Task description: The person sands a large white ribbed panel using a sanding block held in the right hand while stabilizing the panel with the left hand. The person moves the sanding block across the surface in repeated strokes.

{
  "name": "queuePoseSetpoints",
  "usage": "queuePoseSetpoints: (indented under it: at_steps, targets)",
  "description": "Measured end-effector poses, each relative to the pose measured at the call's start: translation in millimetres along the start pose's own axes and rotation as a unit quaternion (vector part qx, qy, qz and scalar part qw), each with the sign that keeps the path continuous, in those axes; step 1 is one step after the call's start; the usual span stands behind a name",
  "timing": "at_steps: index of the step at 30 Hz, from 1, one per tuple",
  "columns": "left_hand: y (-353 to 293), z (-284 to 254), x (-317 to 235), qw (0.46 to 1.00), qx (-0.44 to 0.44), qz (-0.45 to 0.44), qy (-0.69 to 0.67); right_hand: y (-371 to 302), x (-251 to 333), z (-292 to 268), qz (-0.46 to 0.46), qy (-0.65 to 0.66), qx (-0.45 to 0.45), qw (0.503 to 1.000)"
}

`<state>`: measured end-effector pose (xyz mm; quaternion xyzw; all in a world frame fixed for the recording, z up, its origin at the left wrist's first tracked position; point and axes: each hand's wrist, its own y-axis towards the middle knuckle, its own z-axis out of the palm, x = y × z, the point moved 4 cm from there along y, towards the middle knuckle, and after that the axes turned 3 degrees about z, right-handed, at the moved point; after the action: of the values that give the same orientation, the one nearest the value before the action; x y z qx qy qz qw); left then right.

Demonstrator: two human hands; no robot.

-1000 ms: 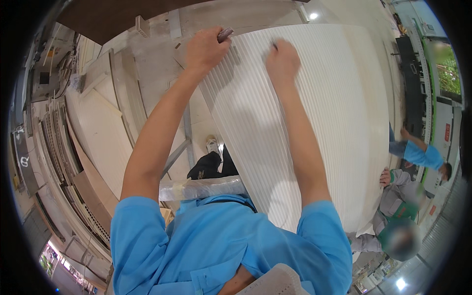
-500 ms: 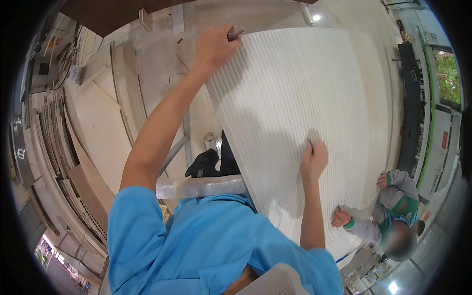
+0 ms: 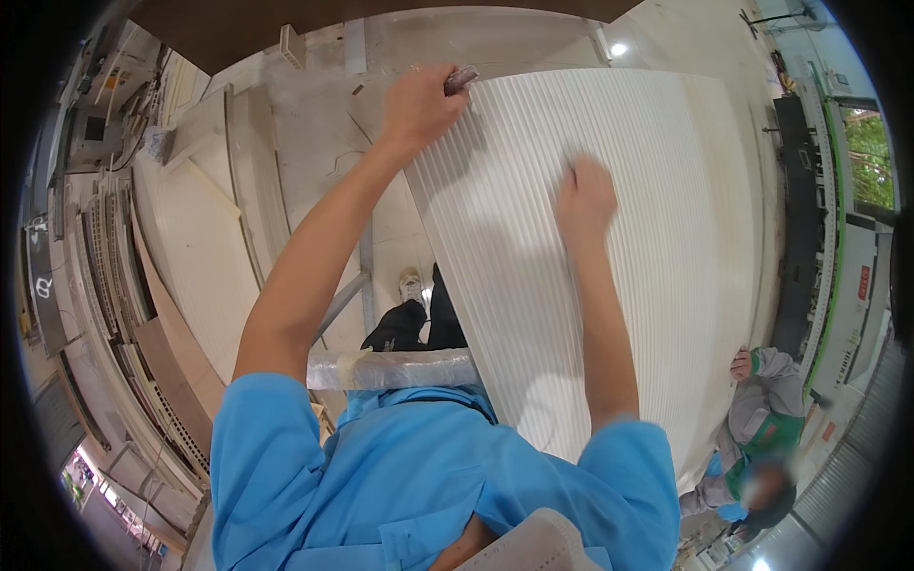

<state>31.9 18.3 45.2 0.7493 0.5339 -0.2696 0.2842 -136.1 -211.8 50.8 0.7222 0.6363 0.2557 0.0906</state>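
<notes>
A large white panel with fine parallel ridges (image 3: 647,266) spreads out in front of me. My left hand (image 3: 421,107) is at its far left corner, closed around a short, dark purplish-brown object (image 3: 461,80) whose kind I cannot make out. Out over the panel's ridged face is my right hand (image 3: 587,198), fingers curled and smeared by motion. Something small and dark seems to show at its fingertips, too blurred to name.
A co-worker (image 3: 762,419) in grey and green stands at the panel's right edge, one hand (image 3: 741,363) on it. A plastic-wrapped roll (image 3: 390,369) lies before my waist. Boards and strips (image 3: 105,276) are stacked at left; a dark brown panel (image 3: 381,24) is at the far side.
My right hand has moved away from me and slightly left along the ridges. My left hand stays at the corner. The co-worker's nearer hand has drawn back from the panel's face.
</notes>
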Motion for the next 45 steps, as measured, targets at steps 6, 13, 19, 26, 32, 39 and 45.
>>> queuePoseSetpoints:
  at_steps: [6, 13, 19, 26, 32, 39, 45]
  targets:
    - [11.3, 5.6, -0.7, 1.0, -0.002, 0.006, 0.003, -25.0, -14.4, -19.2, 0.069, -0.01, 0.082, 0.994]
    - [15.3, 23.7, 1.9, 0.999, -0.007, 0.022, 0.039, 93.9, -7.2, 78.6, 0.035, 0.041, -0.019, 0.998]
    - [7.9, 41.1, -5.3, 0.989, -0.041, 0.112, 0.083, -92.9, -52.6, -53.3, 0.028, -0.041, 0.012, 0.999]
    - [13.3, 70.4, -34.6, 0.978, -0.018, 0.154, 0.14, -196.6, -61.9, -137.1, 0.187, -0.002, 0.06, 0.981]
    - [20.7, 79.9, -47.3, 0.997, 0.029, 0.021, 0.061, -198.4, -53.5, -140.4, 0.294, 0.078, 0.027, 0.952]
    - [-11.4, 58.5, -61.2, 0.998, 0.029, 0.019, 0.058, -206.1, -43.2, -154.5, 0.218, -0.014, 0.032, 0.975]
    - [-37.9, 30.2, -61.9, 0.997, -0.009, 0.052, 0.048, -206.3, 1.5, -167.0, 0.149, -0.037, 0.059, 0.986]
